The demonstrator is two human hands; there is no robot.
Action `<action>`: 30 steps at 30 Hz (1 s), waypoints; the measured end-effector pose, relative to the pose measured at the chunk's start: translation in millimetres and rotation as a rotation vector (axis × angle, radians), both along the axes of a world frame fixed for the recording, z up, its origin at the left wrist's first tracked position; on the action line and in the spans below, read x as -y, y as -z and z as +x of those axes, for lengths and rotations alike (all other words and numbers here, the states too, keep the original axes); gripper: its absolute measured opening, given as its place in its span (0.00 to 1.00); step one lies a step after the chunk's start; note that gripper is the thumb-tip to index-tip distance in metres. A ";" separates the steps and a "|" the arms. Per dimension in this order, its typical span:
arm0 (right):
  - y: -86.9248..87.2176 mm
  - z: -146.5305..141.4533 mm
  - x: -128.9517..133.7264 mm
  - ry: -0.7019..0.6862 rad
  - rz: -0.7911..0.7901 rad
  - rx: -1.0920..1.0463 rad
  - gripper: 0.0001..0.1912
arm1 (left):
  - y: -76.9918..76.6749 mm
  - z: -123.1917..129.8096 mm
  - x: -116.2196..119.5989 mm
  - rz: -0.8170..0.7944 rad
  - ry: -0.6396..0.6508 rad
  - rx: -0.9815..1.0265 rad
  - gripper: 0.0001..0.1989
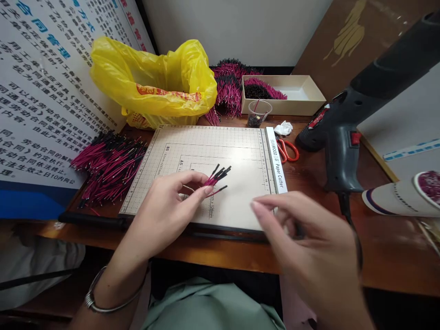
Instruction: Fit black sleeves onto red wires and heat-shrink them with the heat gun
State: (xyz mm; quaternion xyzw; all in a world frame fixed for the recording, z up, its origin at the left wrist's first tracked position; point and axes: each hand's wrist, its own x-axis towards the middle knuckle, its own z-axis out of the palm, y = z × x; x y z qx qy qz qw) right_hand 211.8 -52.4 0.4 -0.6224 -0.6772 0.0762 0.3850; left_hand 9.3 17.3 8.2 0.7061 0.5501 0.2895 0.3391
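My left hand (172,208) pinches a small bunch of pink wires with black tips (218,176) between thumb and fingers, above the paper cutter's board (233,151). One wire sticks out lower than the others. Over the board's right front corner is my right hand (302,229), slightly blurred, its thumb and forefinger pressed together. Whether anything is between those fingertips I cannot make out. A large heap of the same wires (110,165) lies left of the board, partly beside its black handle (92,220).
Behind the board stand a yellow plastic bag (154,103), a small clear cup (258,112) and a cardboard box (302,103) with wires. To the right are red-handled scissors (290,151), crumpled tissue (283,128), a heat gun (343,123) with its cord, and a paper cup (388,199).
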 end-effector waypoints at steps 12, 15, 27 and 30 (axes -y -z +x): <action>12.1 -11.9 -12.5 -0.110 -0.054 0.159 0.08 | 3.8 -1.9 5.0 0.236 0.195 -0.574 0.08; 13.2 -12.9 -11.1 -0.131 -0.074 0.162 0.07 | 1.2 -2.4 6.3 0.241 0.239 -0.618 0.10; 12.7 -30.7 -21.7 -0.116 -0.083 0.251 0.10 | -8.1 11.1 -7.5 0.186 0.244 -0.822 0.12; 10.3 -38.8 -26.3 -0.089 -0.122 0.292 0.11 | -7.1 10.0 -8.8 0.136 0.172 -0.755 0.14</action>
